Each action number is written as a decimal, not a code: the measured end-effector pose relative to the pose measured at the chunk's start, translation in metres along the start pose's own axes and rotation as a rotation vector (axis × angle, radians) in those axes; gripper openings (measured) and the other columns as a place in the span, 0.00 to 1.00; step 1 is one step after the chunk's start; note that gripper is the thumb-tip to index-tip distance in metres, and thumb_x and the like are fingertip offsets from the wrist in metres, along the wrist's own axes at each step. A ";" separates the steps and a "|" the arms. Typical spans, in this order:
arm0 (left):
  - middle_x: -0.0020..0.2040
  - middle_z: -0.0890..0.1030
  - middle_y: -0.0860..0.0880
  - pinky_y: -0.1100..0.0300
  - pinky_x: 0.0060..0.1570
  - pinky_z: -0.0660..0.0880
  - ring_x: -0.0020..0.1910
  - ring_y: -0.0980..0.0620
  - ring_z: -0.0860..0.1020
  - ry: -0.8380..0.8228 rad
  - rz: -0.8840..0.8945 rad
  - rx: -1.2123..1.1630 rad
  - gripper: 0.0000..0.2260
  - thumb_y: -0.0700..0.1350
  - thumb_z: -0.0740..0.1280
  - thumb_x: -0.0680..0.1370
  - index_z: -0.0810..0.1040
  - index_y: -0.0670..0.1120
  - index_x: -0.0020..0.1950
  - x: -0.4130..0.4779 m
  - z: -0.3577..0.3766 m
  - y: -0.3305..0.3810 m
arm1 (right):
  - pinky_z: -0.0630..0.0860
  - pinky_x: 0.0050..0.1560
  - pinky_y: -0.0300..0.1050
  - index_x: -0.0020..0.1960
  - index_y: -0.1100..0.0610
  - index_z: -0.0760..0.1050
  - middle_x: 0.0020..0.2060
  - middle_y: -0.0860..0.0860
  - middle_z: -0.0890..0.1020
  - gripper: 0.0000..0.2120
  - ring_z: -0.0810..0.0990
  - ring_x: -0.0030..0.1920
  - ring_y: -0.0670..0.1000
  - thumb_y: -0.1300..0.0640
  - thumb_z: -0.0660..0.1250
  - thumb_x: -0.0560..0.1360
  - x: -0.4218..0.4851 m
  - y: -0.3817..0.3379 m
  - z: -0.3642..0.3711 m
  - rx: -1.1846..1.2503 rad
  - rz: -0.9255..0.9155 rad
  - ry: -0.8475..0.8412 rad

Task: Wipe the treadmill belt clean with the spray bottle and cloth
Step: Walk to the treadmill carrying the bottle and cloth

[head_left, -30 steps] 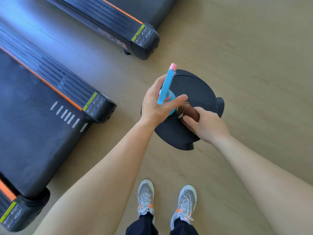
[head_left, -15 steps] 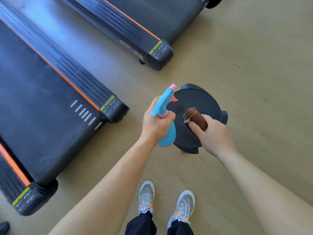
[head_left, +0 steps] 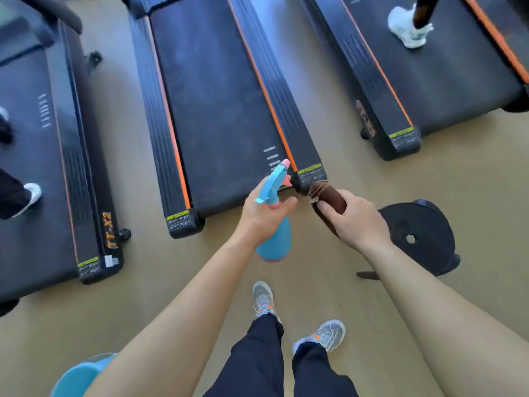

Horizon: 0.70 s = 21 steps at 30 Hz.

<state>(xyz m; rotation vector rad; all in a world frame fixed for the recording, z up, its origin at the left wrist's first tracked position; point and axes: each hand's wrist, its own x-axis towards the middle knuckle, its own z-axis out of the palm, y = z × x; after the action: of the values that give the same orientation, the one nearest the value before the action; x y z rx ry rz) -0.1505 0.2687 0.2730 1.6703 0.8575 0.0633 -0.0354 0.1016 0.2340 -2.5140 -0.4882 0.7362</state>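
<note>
Bottle and cloth in hand, just short of the treadmill's near end.

My left hand [head_left: 263, 214] is curled round the neck of the blue spray bottle [head_left: 275, 239], nozzle aimed far toward the treadmill belt [head_left: 217, 110]. My right hand [head_left: 356, 222] pinches the rolled brown cloth [head_left: 327, 197] just right of it. My worry is that spraying from back here could wet the side rail [head_left: 274, 90] or the floor [head_left: 429, 181] and leave a slippery patch, and someone's shoe [head_left: 409, 27] stands on the next treadmill to the right.

Cloth [head_left: 329, 199] partly hidden inside right hand [head_left: 357, 222]; treadmill label [head_left: 311, 173] text unreadable.
</note>
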 end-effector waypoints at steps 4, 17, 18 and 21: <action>0.57 0.82 0.57 0.64 0.45 0.71 0.37 0.57 0.73 0.097 -0.034 0.026 0.20 0.43 0.71 0.78 0.74 0.67 0.59 -0.017 -0.084 0.006 | 0.76 0.48 0.52 0.57 0.44 0.75 0.48 0.52 0.82 0.20 0.79 0.51 0.58 0.32 0.58 0.76 0.003 -0.089 0.009 -0.047 -0.077 -0.023; 0.60 0.81 0.60 0.59 0.47 0.71 0.43 0.54 0.75 0.181 -0.054 -0.099 0.29 0.36 0.68 0.75 0.75 0.70 0.64 0.031 -0.235 0.020 | 0.79 0.51 0.55 0.54 0.44 0.74 0.46 0.50 0.82 0.23 0.80 0.48 0.57 0.28 0.56 0.74 0.051 -0.273 0.022 -0.260 -0.183 -0.047; 0.59 0.81 0.60 0.59 0.46 0.71 0.43 0.54 0.74 0.184 -0.055 -0.101 0.27 0.36 0.69 0.76 0.76 0.67 0.64 0.042 -0.239 0.024 | 0.80 0.51 0.55 0.53 0.44 0.74 0.45 0.49 0.81 0.24 0.80 0.47 0.56 0.27 0.55 0.73 0.060 -0.280 0.022 -0.275 -0.197 -0.055; 0.55 0.80 0.61 0.59 0.45 0.72 0.41 0.53 0.74 0.207 -0.073 -0.098 0.25 0.36 0.69 0.77 0.74 0.69 0.56 0.079 -0.249 0.037 | 0.80 0.51 0.55 0.53 0.44 0.73 0.45 0.49 0.81 0.24 0.80 0.46 0.56 0.27 0.54 0.73 0.090 -0.295 0.018 -0.300 -0.209 -0.064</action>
<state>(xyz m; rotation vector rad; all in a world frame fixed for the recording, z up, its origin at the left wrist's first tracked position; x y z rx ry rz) -0.1925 0.5176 0.3489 1.5576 1.0541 0.2280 -0.0337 0.3920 0.3398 -2.6603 -0.9301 0.7081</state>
